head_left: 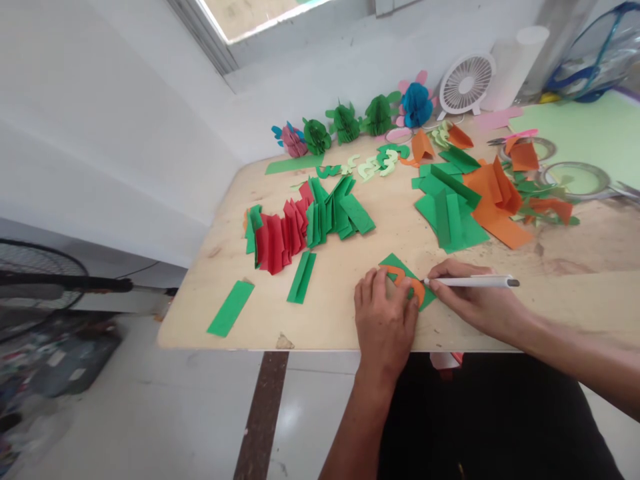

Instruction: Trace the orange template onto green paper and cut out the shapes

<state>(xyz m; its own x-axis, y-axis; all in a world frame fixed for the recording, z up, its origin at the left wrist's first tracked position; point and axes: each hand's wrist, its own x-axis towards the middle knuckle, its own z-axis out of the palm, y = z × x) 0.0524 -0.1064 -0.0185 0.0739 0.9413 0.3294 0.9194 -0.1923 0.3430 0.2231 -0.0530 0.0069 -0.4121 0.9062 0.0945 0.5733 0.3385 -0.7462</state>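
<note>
Both hands work at the near edge of the surface (pixel 325 320). Left hand (pixel 384 320) lies flat, fingers spread, pressing an orange template (pixel 404 279) onto a folded green paper (pixel 400 265). Right hand (pixel 475 300) pinches a white pen (pixel 473 282), tip touching the template's right edge. Judgement: tracing is under way; the next move calls for a steady template. Folded red and green papers (pixel 305 223) lie farther left.
</note>
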